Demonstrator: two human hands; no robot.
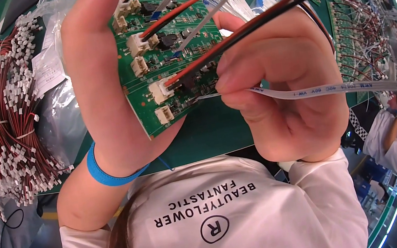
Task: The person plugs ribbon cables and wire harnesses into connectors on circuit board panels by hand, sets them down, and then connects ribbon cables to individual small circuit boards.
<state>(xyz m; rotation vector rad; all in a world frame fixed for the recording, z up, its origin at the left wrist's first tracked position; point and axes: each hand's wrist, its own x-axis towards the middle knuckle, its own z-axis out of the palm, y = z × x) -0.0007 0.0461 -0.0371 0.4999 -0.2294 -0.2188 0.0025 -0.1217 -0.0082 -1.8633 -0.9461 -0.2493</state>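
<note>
My left hand [97, 72] is closed around a green circuit board [140, 102], tilted up over the table, with the thumb side along its left edge. White sockets line that side of the board, and pairs of red and black wires [245, 27] run from several of them to the right. Between thumb and forefinger, my right hand [285, 79] pinches a flat pale ribbon cable [328, 89] near its end. The cable's tip reaches the board's surface close to the nearest small white socket [164, 114]. I cannot tell whether that tip is attached. A blue band [107, 172] circles my left wrist.
Tied bundles of dark red wires with white plugs [8, 133] lie at the left, beside a clear plastic bag [64, 114]. Pale cables [231, 2] lie beyond the board. More wired boards [349, 43] fill the right side. Another person [391, 143] is farther right.
</note>
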